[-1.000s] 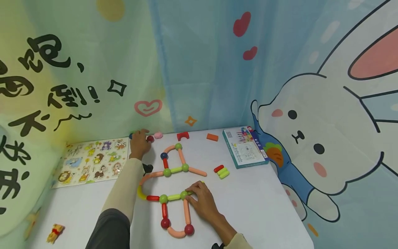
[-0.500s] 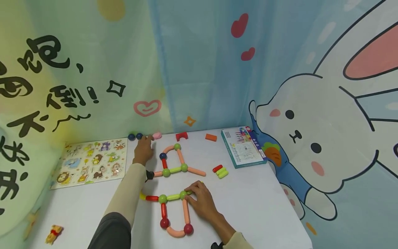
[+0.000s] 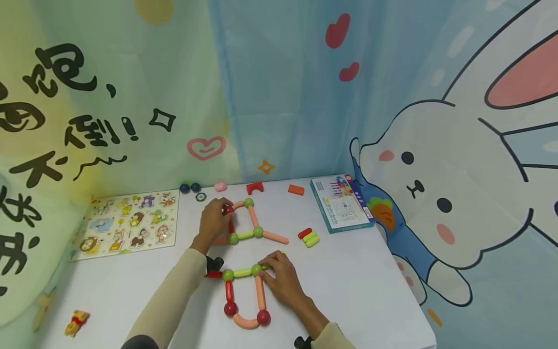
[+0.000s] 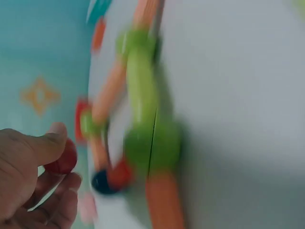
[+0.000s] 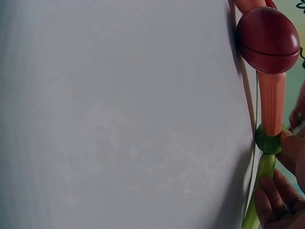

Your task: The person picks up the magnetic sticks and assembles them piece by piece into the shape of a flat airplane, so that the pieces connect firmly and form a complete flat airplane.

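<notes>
**Stick-and-ball figure: most of it laid, one red ball in my hand**

My left hand (image 3: 214, 219) pinches a red ball (image 3: 228, 210) between thumb and fingers; the left wrist view shows the thumb (image 4: 50, 145) curled over it. I hold it right at the upper loop of the figure (image 3: 244, 261), where a dark blue ball (image 4: 101, 181) sits just under my fingertips at the loop's near corner. Whether the red ball already touches a stick I cannot tell, since my fingers cover the spot.

My right hand (image 3: 283, 281) rests on the surface (image 3: 348, 276) with its fingers bent and pinching the joint at the green ball (image 3: 256, 269) and the yellow-green stick (image 5: 257, 191) beside it, steadying the lower half.

As I judge it, the build is well along. The upper loop, just ahead of my left hand, is closed by pink sticks and green balls, with one pink stick pointing out to the right. The lower loop, below my right fingers, is closed too: two uprights, two red balls and a curved pink piece at the bottom.

What looks left is seating the red ball, and perhaps using the spare pieces: a red and two green short sticks (image 3: 308, 237) beyond my right hand, two dark balls (image 3: 190, 187) and small blocks far ahead of my left hand.
</notes>
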A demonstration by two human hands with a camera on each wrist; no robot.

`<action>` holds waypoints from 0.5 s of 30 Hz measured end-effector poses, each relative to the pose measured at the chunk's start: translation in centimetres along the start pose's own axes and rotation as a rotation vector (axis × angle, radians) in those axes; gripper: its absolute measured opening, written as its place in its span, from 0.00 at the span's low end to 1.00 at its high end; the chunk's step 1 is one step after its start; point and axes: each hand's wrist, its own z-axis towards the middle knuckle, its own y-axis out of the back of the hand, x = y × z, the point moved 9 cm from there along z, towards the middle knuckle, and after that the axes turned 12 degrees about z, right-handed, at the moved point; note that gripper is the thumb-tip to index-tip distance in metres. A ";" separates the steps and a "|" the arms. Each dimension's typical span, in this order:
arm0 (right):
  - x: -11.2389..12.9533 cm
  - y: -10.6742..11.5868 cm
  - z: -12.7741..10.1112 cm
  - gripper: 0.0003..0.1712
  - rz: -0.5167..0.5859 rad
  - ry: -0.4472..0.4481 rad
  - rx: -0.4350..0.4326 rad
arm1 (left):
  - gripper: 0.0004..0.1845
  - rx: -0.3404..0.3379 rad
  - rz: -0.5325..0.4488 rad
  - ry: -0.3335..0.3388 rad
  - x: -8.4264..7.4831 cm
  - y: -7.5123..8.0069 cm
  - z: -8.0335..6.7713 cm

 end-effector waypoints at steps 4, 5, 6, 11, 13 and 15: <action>0.1 0.1 0.0 0.13 0.005 -0.002 -0.005 | 0.17 0.056 -0.072 -0.104 -4.9 -2.1 -1.4; 0.0 0.1 0.0 0.13 0.009 -0.005 -0.004 | 0.17 0.074 -0.083 -0.125 -6.0 -2.8 -1.6; 0.0 0.1 0.0 0.13 0.012 -0.003 -0.004 | 0.16 0.090 -0.086 -0.144 -7.0 -3.5 -1.7; 0.1 0.2 0.0 0.13 0.012 0.044 -0.017 | 0.14 0.154 -0.056 -0.200 -10.7 -6.8 -2.2; 0.2 0.3 0.1 0.12 0.007 0.072 -0.025 | 0.13 0.155 -0.008 -0.212 -11.5 -7.8 -2.2; 0.3 0.3 0.1 0.12 0.002 0.092 -0.024 | 0.13 0.145 0.054 -0.223 -12.1 -8.4 -2.2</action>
